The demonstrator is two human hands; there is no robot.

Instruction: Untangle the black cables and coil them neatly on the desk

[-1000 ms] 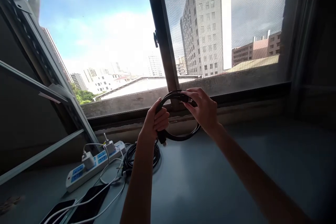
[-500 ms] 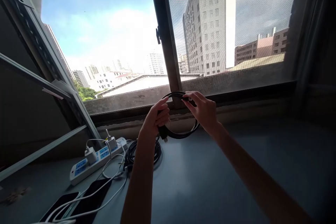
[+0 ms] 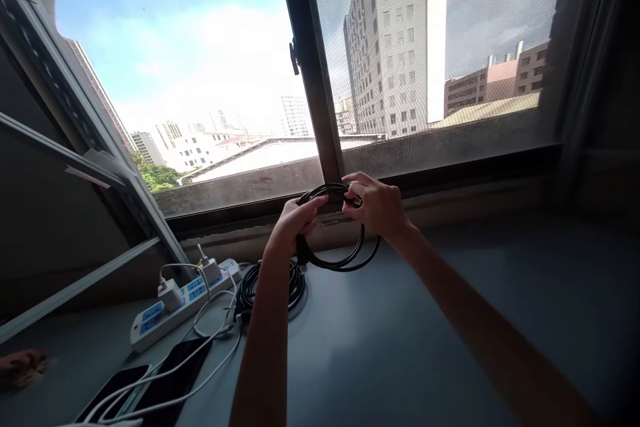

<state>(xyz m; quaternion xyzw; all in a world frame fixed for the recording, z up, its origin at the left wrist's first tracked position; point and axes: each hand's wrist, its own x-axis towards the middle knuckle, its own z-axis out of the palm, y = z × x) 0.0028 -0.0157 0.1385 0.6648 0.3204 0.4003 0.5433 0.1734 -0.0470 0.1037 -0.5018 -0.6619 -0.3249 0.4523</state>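
Note:
Between my two hands a black cable (image 3: pixel 345 268) hangs in loops above the grey table, in front of the window. My left hand (image 3: pixel 295 223) is closed round the left side of the loops, thumb laid along the top. Below that hand a dark plug end of the cable sticks out, partly hidden. My right hand (image 3: pixel 377 203) pinches the cable at the upper right of the loops, fingers curled. What exactly lies between the right fingertips is partly covered.
Behind my left forearm a second coil of black cable (image 3: pixel 296 290) lies on the table (image 3: pixel 380 347). A white power strip (image 3: pixel 147 340) with two chargers and white cords stands left, near a dark phone (image 3: pixel 113 390). Another person's hand (image 3: pixel 20 368) shows at the far left.
The loops have spread apart at the lower right. My right hand has curled its fingers in and moved slightly left; the left thumb now lies flatter over the cable. Another hand has appeared far left.

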